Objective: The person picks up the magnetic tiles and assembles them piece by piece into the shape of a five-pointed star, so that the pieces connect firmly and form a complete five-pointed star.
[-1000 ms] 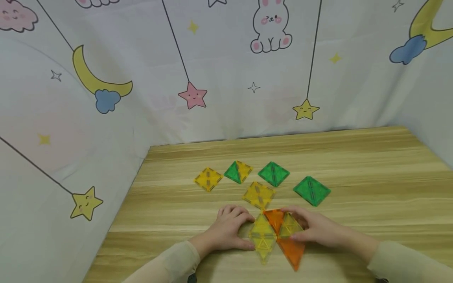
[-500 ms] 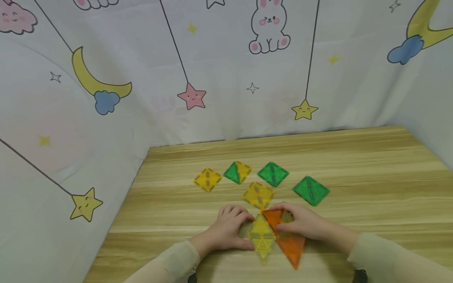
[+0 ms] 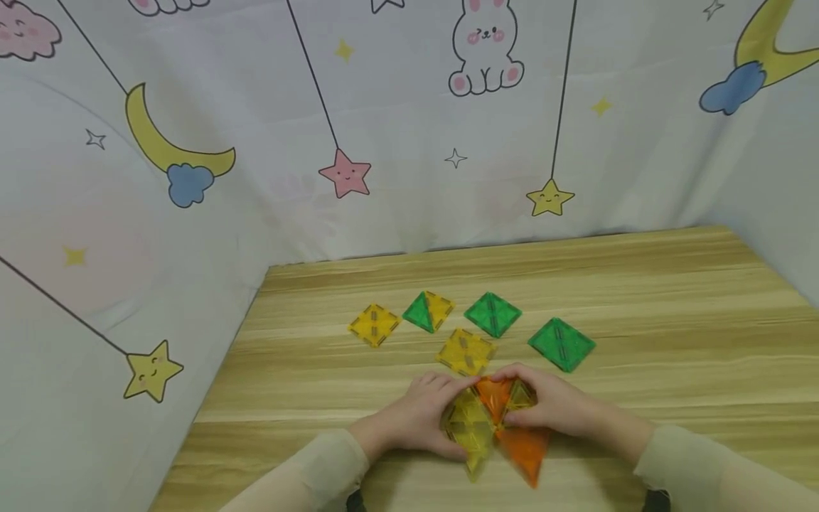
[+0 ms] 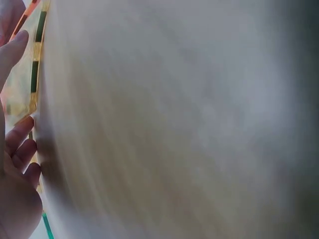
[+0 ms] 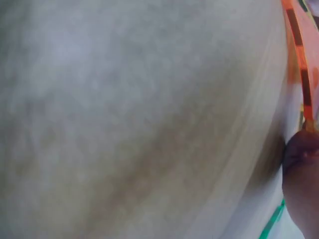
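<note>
Two translucent yellow triangular magnetic tiles lie edge to edge between the thumb and fingers of my left hand, which grips their outer side. They look tilted. In the left wrist view a yellow tile edge runs along my fingers, with strips inside it. My right hand grips the other side of the cluster, its fingers at an orange triangle tile and its thumb over a darker yellow triangle tile. A larger orange triangle tile points towards me below that thumb; its edge shows in the right wrist view.
Beyond my hands lie a yellow diamond, a green and yellow diamond, two green diamonds and a nearer yellow diamond, all of paired tiles. A patterned cloth borders the wooden table.
My right hand has shifted left, over the orange and darker yellow tiles. My left hand has closed in on the yellow tiles, which now tilt and have moved slightly.
</note>
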A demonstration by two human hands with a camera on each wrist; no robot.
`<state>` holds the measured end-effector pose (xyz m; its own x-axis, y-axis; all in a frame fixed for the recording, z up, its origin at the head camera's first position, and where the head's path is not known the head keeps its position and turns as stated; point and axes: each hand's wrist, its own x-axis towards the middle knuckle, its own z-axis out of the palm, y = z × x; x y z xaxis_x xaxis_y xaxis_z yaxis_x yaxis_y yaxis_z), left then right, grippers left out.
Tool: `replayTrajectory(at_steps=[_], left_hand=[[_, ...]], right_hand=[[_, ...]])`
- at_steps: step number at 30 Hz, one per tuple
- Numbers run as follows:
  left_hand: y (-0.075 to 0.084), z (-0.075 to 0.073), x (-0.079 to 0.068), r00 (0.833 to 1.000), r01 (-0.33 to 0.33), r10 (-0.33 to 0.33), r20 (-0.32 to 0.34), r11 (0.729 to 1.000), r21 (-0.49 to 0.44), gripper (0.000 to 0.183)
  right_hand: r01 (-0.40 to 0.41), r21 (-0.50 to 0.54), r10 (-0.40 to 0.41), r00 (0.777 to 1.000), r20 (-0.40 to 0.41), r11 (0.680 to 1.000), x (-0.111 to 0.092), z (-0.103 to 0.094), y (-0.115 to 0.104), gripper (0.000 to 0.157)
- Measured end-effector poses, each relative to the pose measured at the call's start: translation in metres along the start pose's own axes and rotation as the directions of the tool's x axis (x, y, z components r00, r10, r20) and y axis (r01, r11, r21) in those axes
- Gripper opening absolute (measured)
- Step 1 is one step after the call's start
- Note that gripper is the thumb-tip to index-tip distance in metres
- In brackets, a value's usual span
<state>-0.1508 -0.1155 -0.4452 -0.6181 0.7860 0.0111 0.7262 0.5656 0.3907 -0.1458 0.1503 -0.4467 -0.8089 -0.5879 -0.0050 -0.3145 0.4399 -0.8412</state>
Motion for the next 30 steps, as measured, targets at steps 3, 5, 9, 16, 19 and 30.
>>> replayTrajectory(at_steps=[3, 5, 9, 16, 19, 30], left_hand=[[0.002, 0.001, 0.002, 1.0, -0.004, 0.004, 0.009, 1.0, -0.013, 0.103], [0.003, 0.002, 0.003, 1.0, -0.002, 0.002, 0.017, 1.0, -0.024, 0.105], [0.005, 0.002, 0.003, 1.0, -0.001, 0.002, 0.02, 0.999, -0.032, 0.106], [0.008, 0.001, 0.005, 1.0, -0.015, 0.015, -0.007, 1.0, 0.0, 0.108], [0.01, 0.003, 0.005, 1.0, -0.008, 0.008, -0.02, 1.0, 0.002, 0.111], [0.017, 0.008, 0.009, 0.998, 0.026, -0.03, -0.056, 0.997, -0.068, 0.113]], right_hand=[[-0.007, 0.051, 0.004, 0.998, 0.063, 0.999, 0.0, -0.004, 0.0, 0.057], [-0.016, 0.082, 0.007, 0.994, 0.106, 0.997, 0.0, -0.007, -0.001, 0.061], [-0.027, 0.118, 0.009, 0.989, 0.15, 0.993, 0.0, -0.009, -0.001, 0.065], [-0.012, 0.142, -0.01, 0.989, 0.15, 0.99, 0.0, -0.008, -0.001, 0.073], [0.003, 0.167, -0.029, 0.987, 0.155, 0.986, 0.001, -0.007, -0.002, 0.077], [0.014, 0.127, -0.033, 0.989, 0.148, 0.992, 0.003, -0.003, -0.005, 0.085]])
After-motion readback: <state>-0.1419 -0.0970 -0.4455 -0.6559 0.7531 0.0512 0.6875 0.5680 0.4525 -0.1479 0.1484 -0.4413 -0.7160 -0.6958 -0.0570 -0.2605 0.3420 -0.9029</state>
